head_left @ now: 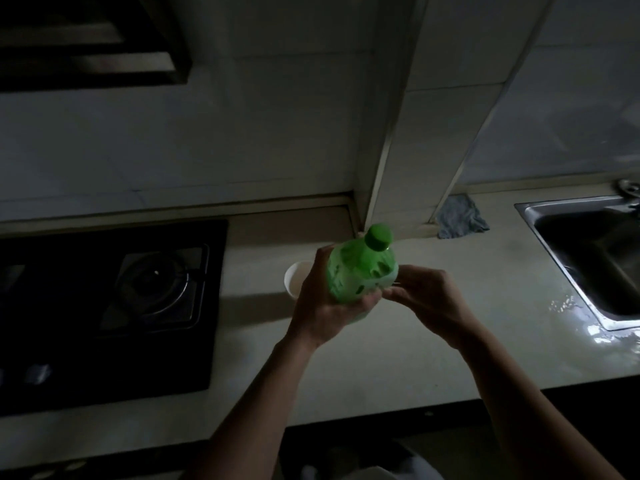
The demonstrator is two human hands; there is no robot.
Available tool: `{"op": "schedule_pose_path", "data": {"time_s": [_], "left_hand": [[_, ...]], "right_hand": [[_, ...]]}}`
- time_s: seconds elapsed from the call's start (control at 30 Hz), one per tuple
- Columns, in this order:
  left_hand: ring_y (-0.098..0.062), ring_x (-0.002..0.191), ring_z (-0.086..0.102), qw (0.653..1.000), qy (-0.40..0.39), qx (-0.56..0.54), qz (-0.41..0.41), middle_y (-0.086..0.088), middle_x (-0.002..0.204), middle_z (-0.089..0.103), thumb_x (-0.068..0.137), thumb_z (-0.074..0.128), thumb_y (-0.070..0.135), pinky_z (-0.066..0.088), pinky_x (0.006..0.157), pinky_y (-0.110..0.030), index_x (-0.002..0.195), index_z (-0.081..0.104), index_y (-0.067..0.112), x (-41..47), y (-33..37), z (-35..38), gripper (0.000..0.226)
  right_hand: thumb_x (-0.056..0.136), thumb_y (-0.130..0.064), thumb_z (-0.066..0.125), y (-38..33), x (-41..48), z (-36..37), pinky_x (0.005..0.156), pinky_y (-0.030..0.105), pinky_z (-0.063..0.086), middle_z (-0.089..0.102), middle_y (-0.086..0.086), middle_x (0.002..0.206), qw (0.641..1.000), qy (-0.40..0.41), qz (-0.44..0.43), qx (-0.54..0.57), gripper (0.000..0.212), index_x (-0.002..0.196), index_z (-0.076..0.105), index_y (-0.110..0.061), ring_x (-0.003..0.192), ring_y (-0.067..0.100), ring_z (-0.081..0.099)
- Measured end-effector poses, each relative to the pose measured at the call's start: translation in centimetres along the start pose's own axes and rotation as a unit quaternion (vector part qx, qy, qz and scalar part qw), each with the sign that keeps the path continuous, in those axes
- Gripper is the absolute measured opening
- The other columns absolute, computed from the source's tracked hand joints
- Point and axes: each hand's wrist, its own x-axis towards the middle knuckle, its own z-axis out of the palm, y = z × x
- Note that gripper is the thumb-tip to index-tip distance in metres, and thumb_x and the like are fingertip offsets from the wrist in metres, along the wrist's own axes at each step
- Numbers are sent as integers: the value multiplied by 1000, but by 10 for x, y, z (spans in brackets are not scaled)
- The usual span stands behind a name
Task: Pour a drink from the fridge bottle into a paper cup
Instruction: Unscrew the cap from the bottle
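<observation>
The green plastic bottle (356,275) sits in the middle of the frame, held above the pale countertop (398,358), tilted with its neck toward the upper right and its green cap (379,237) still screwed on; the left hand (325,306) grips it from the left and from beneath, thumb laid up along the bottle's left side and the other fingers curled under its lower body; the right hand (427,296) comes in from the right with its fingertips against the bottle's lower right side, but the dim light does not show whether they clasp the bottle or only touch it; just left of the bottle, half hidden behind the left hand, a white paper cup (293,278) stands upright on the countertop with its mouth open; farther left a black gas hob (104,306) is set into the counter; at the right edge of the frame lies a steel sink (588,244), with a shining wet patch on the counter beside its near corner; a crumpled blue cloth (460,216) lies at the foot of the tiled wall, above and right of the bottle; a dark range hood (93,43) fills the upper left corner.
</observation>
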Motion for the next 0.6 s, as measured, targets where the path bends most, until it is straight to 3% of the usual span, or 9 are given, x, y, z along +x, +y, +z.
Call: {"op": "schedule_pose_path", "data": {"time_s": [0.1, 0.2, 0.27, 0.37, 0.47, 0.6], "left_hand": [[-3, 109, 62, 1000, 29, 0, -1, 11, 120, 61, 67, 90, 25, 53, 77, -16, 126, 43, 32, -16, -4, -21, 77], [-2, 109, 61, 999, 47, 8, -26, 10, 119, 61, 58, 95, 22, 53, 77, -15, 120, 42, 40, -27, -12, -37, 84], [-2, 110, 61, 997, 53, 20, -45, 13, 119, 61, 54, 96, 22, 56, 80, -20, 123, 42, 39, -35, -18, -47, 89], [-1, 109, 60, 995, 66, 30, -63, 17, 116, 61, 52, 94, 25, 59, 84, -32, 126, 42, 38, -44, -21, -59, 91], [-3, 106, 63, 991, 107, 34, -74, 19, 111, 63, 52, 92, 23, 60, 83, -39, 125, 45, 35, -57, -16, -64, 88], [-8, 106, 66, 981, 161, 44, -102, 11, 111, 67, 48, 91, 32, 60, 84, -43, 125, 50, 26, -74, -10, -68, 88]], "right_hand": [[85, -8, 69, -8, 2, 30, 83, 25, 57, 72, -7, 108, 1000, -13, -14, -9, 30, 115, 66, -13, 101, 7, 69], [86, -7, 67, -12, 4, 52, 83, 30, 59, 74, -5, 105, 999, -31, 0, 26, 28, 114, 67, -12, 101, 12, 70], [87, -12, 66, -14, 3, 64, 85, 36, 58, 74, 1, 108, 998, -40, 10, 48, 26, 113, 68, -13, 102, 16, 70], [85, -28, 65, -16, 6, 77, 85, 45, 59, 73, 2, 109, 998, -54, 6, 37, 25, 109, 68, -32, 100, 16, 71], [85, -27, 67, -22, 11, 84, 84, 48, 58, 74, -1, 105, 994, -87, -1, 64, 24, 101, 71, -45, 99, 18, 71], [88, -17, 67, -20, 13, 92, 88, 47, 57, 74, -1, 108, 988, -119, -17, 93, 23, 110, 70, -25, 103, 18, 70]]}}
